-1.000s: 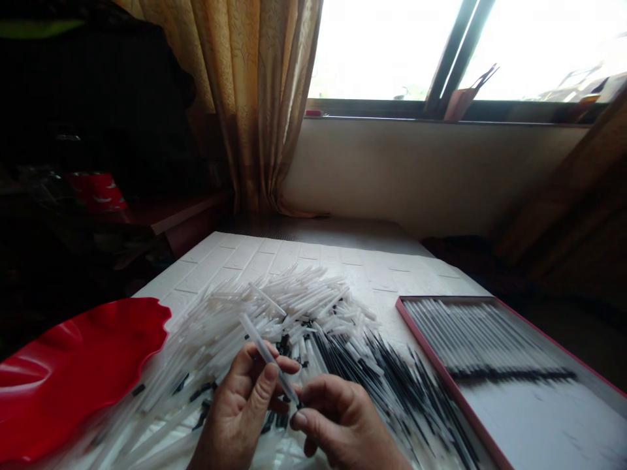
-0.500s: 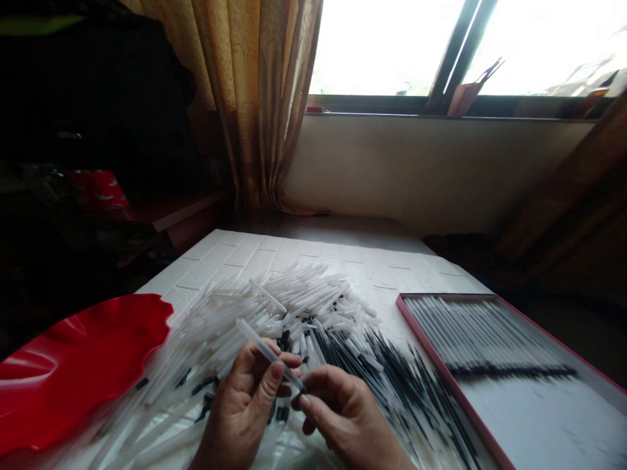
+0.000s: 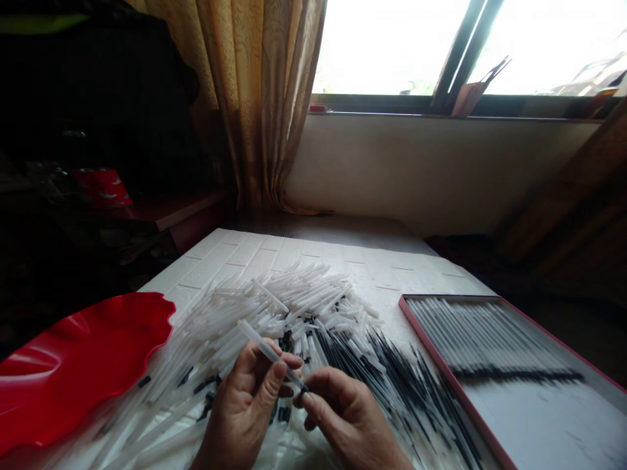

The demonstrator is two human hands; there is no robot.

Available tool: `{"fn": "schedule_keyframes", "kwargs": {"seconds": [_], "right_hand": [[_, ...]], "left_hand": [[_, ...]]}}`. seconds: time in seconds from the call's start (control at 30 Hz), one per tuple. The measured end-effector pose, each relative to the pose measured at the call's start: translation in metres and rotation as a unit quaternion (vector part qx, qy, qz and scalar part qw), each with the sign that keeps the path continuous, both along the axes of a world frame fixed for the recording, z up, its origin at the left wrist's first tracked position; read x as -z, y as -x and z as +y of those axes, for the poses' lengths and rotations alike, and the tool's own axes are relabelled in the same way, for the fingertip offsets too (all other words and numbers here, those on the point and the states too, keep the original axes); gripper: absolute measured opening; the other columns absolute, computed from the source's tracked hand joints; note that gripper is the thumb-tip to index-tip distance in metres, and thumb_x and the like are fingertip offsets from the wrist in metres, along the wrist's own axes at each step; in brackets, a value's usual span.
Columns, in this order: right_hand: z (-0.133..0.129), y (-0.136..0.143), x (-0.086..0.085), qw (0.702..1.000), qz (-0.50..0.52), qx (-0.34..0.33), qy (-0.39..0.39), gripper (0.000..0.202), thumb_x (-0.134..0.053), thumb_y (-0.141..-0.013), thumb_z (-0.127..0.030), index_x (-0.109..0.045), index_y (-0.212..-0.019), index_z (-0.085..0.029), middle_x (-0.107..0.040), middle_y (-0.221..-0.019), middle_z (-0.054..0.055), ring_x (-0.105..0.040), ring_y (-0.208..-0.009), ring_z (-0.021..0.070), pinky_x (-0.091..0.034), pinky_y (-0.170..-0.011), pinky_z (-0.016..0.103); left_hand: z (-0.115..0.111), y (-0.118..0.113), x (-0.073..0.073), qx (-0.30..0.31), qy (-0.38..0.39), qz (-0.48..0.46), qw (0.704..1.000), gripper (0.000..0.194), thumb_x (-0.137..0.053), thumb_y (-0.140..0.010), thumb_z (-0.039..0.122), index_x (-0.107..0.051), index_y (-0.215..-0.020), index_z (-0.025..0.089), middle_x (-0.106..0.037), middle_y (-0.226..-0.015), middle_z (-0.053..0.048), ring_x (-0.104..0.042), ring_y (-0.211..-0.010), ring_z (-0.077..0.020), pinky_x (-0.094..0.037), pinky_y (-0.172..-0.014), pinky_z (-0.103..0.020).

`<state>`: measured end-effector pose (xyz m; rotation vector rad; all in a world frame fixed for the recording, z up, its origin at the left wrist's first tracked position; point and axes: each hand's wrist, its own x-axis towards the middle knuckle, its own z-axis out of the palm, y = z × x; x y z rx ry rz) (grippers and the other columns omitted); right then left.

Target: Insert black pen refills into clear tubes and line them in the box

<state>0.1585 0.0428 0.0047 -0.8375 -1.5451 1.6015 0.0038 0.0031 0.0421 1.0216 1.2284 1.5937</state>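
My left hand (image 3: 245,405) is closed round a translucent white tube (image 3: 262,343), which slants from upper left to lower right. The thumb and fingertips of my right hand (image 3: 343,411) pinch a small black piece (image 3: 304,388) at the tube's lower end. Behind and left of my hands spreads a heap of similar white tubes (image 3: 313,294), with small black pieces (image 3: 210,382) among them. Thin dark rods (image 3: 401,365) lie in a bundle to the right of my right hand.
A red wavy-edged tray (image 3: 88,365) sits at the left. On the right, a pink-rimmed box (image 3: 434,352) holds a row of tubes with black ends (image 3: 490,333). A white brick-patterned table cover (image 3: 382,261) lies underneath. Curtain and window stand behind.
The whole view has shifted slightly, with the surroundings a little further right. My hands keep nearly the same hold on the tube and the black piece.
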Motion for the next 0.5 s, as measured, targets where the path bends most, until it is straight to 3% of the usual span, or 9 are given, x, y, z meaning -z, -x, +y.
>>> {"fn": "schedule_keyframes", "kwargs": {"seconds": [0.13,0.2,0.33,0.4,0.5], "right_hand": [[0.000,-0.002,0.003,0.999,-0.022,0.012,-0.024,0.041,-0.067,-0.089,-0.057,-0.074,-0.089,-0.016,-0.070,-0.071,0.004,-0.066,-0.060,0.0148,-0.051,-0.057,0.022],[0.002,-0.005,0.006,0.999,-0.028,0.021,-0.025,0.040,-0.070,-0.086,-0.056,-0.075,-0.090,-0.017,-0.070,-0.069,0.004,-0.065,-0.060,0.0150,-0.051,-0.057,0.022],[0.012,-0.017,0.001,0.999,-0.019,0.046,-0.012,0.032,-0.077,-0.082,-0.048,-0.079,-0.096,-0.020,-0.076,-0.076,0.005,-0.069,-0.066,0.0171,-0.055,-0.063,0.024],[0.017,-0.024,-0.008,0.997,-0.018,0.074,-0.021,0.026,-0.078,-0.083,-0.044,-0.080,-0.097,-0.021,-0.078,-0.080,0.006,-0.071,-0.070,0.0184,-0.057,-0.066,0.024],[0.023,-0.033,-0.022,0.991,-0.012,0.119,-0.058,0.018,-0.078,-0.082,-0.035,-0.081,-0.094,-0.023,-0.081,-0.087,0.007,-0.075,-0.080,0.0213,-0.060,-0.074,0.026]], "left_hand": [[0.005,0.013,0.008,0.012,-0.001,0.022,1.000,0.037,-0.067,-0.088,0.057,-0.057,-0.103,0.025,-0.074,-0.089,0.003,-0.074,-0.078,-0.0143,-0.059,-0.072,-0.022],[0.007,0.019,0.012,0.015,0.002,0.036,0.999,0.036,-0.060,-0.092,0.060,-0.055,-0.107,0.027,-0.069,-0.083,0.006,-0.071,-0.070,-0.0114,-0.058,-0.070,-0.021],[0.010,0.022,0.022,0.061,0.036,0.064,0.995,0.044,-0.055,-0.091,0.065,-0.059,-0.111,0.025,-0.056,-0.064,0.009,-0.052,-0.043,-0.0064,-0.043,-0.043,-0.015],[0.009,0.021,0.026,0.061,0.046,0.105,0.992,0.046,-0.058,-0.090,0.065,-0.066,-0.109,0.024,-0.054,-0.056,0.008,-0.049,-0.039,-0.0072,-0.040,-0.039,-0.015],[0.007,0.021,0.028,0.059,0.003,0.245,0.968,0.038,-0.057,-0.093,0.057,-0.074,-0.108,0.027,-0.073,-0.070,0.000,-0.070,-0.062,-0.0148,-0.055,-0.061,-0.018]]}}
